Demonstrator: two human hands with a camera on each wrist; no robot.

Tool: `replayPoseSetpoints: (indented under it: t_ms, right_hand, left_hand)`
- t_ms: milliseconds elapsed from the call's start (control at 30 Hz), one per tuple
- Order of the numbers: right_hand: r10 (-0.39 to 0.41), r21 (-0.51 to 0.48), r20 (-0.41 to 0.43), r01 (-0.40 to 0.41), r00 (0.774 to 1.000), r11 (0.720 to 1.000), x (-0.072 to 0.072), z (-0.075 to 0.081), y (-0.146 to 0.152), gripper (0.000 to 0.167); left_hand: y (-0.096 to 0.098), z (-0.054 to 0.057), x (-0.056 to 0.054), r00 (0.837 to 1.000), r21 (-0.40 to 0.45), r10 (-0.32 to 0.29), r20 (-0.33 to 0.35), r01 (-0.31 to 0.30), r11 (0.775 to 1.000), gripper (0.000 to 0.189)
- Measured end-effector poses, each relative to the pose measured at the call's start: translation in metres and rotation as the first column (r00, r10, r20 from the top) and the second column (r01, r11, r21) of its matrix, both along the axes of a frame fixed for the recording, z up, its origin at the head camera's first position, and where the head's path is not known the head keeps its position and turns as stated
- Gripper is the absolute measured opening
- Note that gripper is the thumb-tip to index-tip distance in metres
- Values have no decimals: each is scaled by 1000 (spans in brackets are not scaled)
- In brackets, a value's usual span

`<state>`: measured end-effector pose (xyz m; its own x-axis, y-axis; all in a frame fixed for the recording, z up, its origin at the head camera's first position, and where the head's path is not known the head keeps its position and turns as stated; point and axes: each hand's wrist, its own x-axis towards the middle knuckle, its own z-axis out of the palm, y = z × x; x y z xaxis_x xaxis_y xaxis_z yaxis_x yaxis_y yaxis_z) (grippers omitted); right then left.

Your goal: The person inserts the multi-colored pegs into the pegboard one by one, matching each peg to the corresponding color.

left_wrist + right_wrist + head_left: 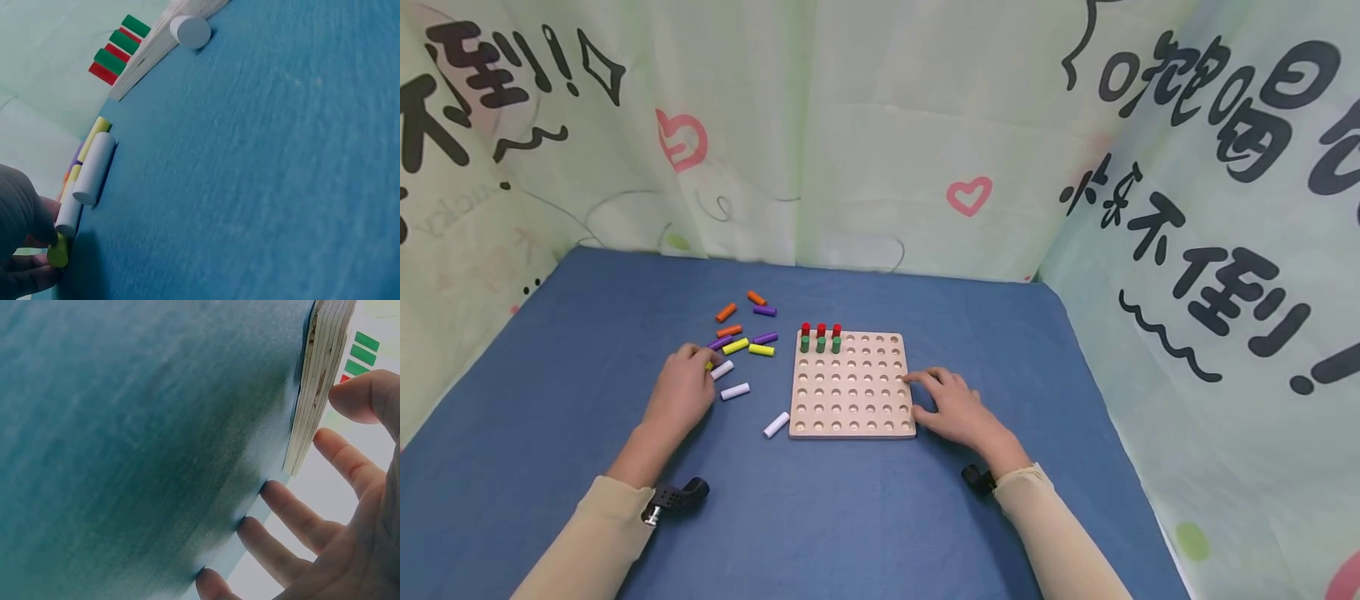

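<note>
My left hand [682, 385] is at the left of the pegboard, its thumb and fingers pinching a yellow peg [58, 252] low over the cloth. A white peg [722, 370] lies right beside those fingertips. At the board's right edge, my right hand [953, 407] has its fingers spread; thumb and index finger touch the side of the wooden pegboard [317, 381], and the other fingertips rest on the cloth. Three red pegs [822, 329] stand in the board's back row at the left, with three green pegs [821, 344] in the row in front.
Left of the board lie loose orange pegs [726, 312], purple pegs [765, 338] and yellow pegs [762, 350]. Another white peg [735, 391] lies nearer, and one more white peg [777, 424] is by the board's front left corner. A blue cloth [850, 517] covers the table; printed curtains [880, 150] surround it.
</note>
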<state>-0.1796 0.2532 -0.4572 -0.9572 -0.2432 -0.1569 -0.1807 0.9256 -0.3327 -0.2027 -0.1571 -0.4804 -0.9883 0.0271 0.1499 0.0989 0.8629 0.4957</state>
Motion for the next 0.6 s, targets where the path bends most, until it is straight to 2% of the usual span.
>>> replayPoseSetpoints:
  t_ms: [333,467,600]
  right_hand:
    - [-5,3,0,5,1000,1000,0,-1,0,49]
    - [-5,7,-5,5,1000,1000,0,-1,-1,48]
    - [-4,7,-7,4,1000,1000,1,-1,-2,48]
  left_hand:
    - [-6,9,-1,998,-6,-28,48,28,1000,33]
    - [-3,13,-1,999,-6,-29,34,29,1000,31]
    - [5,16,-1,1000,31,-27,8,26,999,29]
